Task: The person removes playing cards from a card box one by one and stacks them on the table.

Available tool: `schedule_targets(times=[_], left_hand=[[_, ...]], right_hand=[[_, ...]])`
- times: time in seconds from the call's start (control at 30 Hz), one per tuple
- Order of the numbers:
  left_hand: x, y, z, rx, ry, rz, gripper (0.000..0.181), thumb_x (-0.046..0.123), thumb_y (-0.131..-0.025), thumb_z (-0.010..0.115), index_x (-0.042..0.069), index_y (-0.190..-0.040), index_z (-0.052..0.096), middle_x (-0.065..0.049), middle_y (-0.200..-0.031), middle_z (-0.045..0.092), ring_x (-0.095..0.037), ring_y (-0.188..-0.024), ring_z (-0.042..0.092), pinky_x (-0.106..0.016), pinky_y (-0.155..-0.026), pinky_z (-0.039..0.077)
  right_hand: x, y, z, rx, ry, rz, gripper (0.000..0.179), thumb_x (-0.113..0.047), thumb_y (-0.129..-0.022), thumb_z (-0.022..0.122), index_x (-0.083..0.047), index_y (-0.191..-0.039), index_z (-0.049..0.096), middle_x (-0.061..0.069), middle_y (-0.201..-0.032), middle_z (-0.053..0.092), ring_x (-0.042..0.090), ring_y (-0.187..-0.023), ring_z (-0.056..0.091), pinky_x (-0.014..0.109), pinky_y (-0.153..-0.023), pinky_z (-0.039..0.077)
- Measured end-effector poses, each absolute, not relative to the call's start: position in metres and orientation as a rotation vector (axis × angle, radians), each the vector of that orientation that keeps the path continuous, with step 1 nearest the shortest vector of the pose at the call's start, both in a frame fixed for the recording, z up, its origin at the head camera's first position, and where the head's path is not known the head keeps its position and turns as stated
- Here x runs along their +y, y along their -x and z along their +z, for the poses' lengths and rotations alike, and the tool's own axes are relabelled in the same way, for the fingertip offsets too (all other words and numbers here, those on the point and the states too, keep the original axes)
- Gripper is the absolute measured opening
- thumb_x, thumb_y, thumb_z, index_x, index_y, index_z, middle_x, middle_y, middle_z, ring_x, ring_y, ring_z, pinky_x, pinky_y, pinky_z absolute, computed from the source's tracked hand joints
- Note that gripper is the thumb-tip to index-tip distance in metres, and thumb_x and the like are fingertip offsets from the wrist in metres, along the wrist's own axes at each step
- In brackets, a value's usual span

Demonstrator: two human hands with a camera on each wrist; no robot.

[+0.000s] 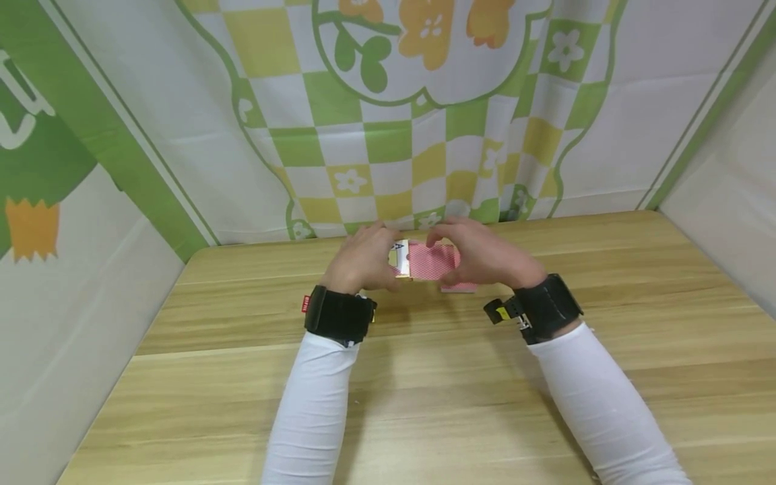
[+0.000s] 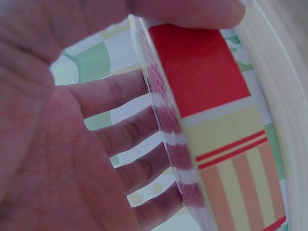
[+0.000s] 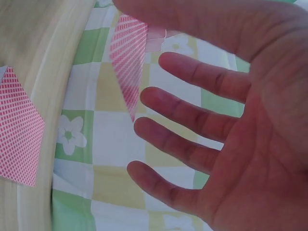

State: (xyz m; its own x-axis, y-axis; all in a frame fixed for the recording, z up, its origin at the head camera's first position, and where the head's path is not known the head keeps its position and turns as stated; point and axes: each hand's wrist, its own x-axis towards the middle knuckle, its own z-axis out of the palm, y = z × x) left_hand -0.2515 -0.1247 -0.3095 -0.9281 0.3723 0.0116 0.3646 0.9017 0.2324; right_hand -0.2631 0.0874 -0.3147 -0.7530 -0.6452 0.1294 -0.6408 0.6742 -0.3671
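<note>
My left hand grips a playing-card box, thumb on one side and fingers against the other. The box is held above the table near its back edge; its side in the left wrist view is red and cream with stripes. Red-patterned playing cards stick out of the box toward the right. Around their outer end is my right hand, its fingers spread and gently bent, with a gap between fingertips and cards. Whether its thumb touches them is unclear. Below it, a red-backed stack of cards lies on the table, partly hidden.
The wooden table runs back to a hanging cloth with green and yellow checks and flowers. White cloth walls stand left and right. Both wrists wear black straps over white sleeves.
</note>
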Motion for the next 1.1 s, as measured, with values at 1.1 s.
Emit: schedule_targets(times=[1.1], left_hand=[[-0.139,0.256,-0.312,3.005,-0.519,0.454,0.059,0.014,-0.049,0.074,0.013,-0.106,0.058,-0.004,-0.101,0.055,-0.021,-0.085,0.048,-0.033,-0.063,0.042]], right_hand=[[0.092,0.253,-0.308,2.936,0.705,-0.321,0.076,-0.036,-0.071,0.071,-0.016,-0.137,0.039,0.013,-0.127,0.047,0.031,-0.114,0.043,0.046,-0.088,0.038]])
